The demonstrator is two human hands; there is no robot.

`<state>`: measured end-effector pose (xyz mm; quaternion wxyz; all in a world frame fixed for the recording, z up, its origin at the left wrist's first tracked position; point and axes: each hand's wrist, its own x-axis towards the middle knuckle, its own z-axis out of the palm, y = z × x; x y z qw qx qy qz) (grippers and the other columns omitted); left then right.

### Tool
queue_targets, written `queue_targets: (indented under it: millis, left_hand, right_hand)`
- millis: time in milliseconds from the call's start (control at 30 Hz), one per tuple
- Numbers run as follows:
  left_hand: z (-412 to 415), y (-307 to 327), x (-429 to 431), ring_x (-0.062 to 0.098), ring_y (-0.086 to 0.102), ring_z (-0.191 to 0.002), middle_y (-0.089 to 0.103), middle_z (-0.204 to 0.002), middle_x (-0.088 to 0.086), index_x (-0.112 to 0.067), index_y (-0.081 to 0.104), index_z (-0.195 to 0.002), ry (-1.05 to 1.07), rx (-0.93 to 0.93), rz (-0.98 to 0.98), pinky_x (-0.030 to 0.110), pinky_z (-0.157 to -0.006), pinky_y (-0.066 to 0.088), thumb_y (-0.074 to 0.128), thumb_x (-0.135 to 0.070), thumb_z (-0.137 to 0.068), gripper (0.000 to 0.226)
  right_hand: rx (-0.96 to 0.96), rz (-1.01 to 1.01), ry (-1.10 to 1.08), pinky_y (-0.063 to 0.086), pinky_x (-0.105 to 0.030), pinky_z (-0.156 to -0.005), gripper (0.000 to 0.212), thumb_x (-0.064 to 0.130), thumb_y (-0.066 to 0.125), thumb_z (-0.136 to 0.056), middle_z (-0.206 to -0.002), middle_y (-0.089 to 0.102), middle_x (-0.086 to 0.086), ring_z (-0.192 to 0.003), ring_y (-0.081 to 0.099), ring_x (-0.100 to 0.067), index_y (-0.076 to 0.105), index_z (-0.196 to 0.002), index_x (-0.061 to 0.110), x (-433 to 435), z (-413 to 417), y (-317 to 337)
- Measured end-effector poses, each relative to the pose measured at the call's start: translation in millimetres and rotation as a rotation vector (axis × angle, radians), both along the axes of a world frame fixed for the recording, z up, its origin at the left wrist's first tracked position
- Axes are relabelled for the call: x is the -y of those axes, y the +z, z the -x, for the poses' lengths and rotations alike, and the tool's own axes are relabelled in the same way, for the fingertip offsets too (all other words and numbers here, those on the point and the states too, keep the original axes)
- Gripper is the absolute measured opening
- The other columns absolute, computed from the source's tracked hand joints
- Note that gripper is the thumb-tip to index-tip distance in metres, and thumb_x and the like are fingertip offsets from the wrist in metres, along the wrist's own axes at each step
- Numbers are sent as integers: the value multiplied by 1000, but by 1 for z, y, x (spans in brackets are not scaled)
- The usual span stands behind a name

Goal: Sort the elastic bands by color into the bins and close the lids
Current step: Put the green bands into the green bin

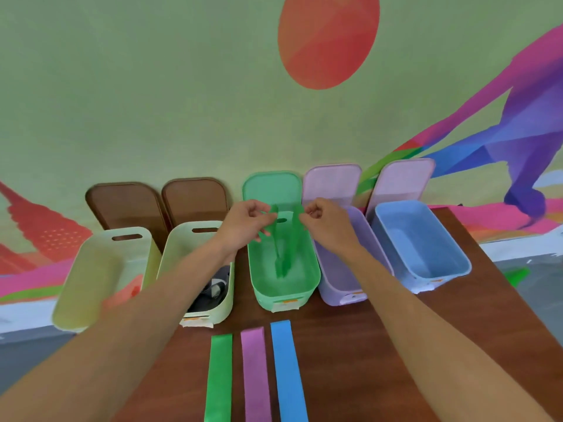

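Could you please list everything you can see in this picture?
Bins: five, two pale green, green, lilac, blue, rowed on table.
Lids: five, two brown, green, two lilac, leaning on wall behind.
Loose bands: three, green, pink, blue, flat on table's near side.
Held band: one, green, hanging into the green bin.
Red band: one, leftmost bin.
Black band: at least one, second bin.
Table: one, brown wood.
Hands: two, left hand and right hand, each pinching held band's top.

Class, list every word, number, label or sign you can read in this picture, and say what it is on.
No legible text anywhere.
Green bin label: orange marks, too blurred to read.
Pale bin label: too blurred.
Purple bin label: too blurred.
Blue bin label: too blurred.
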<state>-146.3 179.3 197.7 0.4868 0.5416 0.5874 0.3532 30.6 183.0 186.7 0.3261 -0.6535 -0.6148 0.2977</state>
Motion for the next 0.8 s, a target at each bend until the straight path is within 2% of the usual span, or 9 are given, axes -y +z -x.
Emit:
queue_targets:
  millis: [67,133,200,300,400,533,667,800]
  left_hand:
    - [0,-22,2,7,60,-55,55,-79,3,-7,57,-107,-3,-19,64,19,-49,45,62,-14,-90,19]
    - [1,-40,4,7,61,-59,57,-85,7,-5,55,-114,-8,-32,128,17,-49,47,59,-10,-91,24]
    - [3,-55,7,8,62,-63,61,-97,12,-5,53,-120,-14,-33,187,18,-52,48,55,-6,-92,29]
    - [10,-69,16,11,62,-71,61,-107,14,-8,54,-122,-17,-22,230,20,-59,50,52,-6,-93,30]
    - [22,-75,33,12,63,-76,64,-103,9,-16,60,-106,-33,-26,248,21,-64,50,50,-9,-94,18]
    - [45,-81,65,13,64,-78,67,-94,5,-13,63,-106,-15,-34,284,19,-66,49,50,-11,-95,17]
    - [74,-105,108,14,64,-78,68,-91,4,-15,64,-101,-29,-49,364,23,-70,48,50,-11,-95,15]
    - [98,-140,142,14,63,-75,66,-86,4,-14,65,-98,-10,-63,434,26,-70,47,50,-6,-92,18]
  right_hand:
    - [8,86,25,53,-37,-80,12,16,62,-84,-80,61,-1,-75,58,-17,65,-95,11,-2,-4,-22]
    - [19,177,60,54,-42,-85,16,17,61,-86,-84,65,-1,-75,61,-19,65,-100,12,0,-7,-38]
    - [18,260,82,55,-39,-83,19,17,60,-86,-89,67,-2,-69,62,-19,63,-104,12,5,-9,-48]
    - [4,347,116,53,-32,-71,16,17,59,-86,-86,65,2,-62,63,-18,60,-102,17,16,-10,-59]
    - [7,373,154,49,-22,-61,13,18,58,-87,-86,63,5,-58,61,-14,60,-101,19,28,-10,-68]
    - [68,365,281,52,-29,-76,17,19,54,-90,-91,66,1,-69,60,-12,67,-98,12,47,6,-73]
    - [80,418,453,43,-13,-58,14,26,54,-93,-98,65,7,-65,63,-5,66,-100,21,70,31,-82]
    - [49,486,536,46,-16,-58,13,29,56,-92,-98,65,8,-66,64,-5,65,-100,24,89,52,-102]
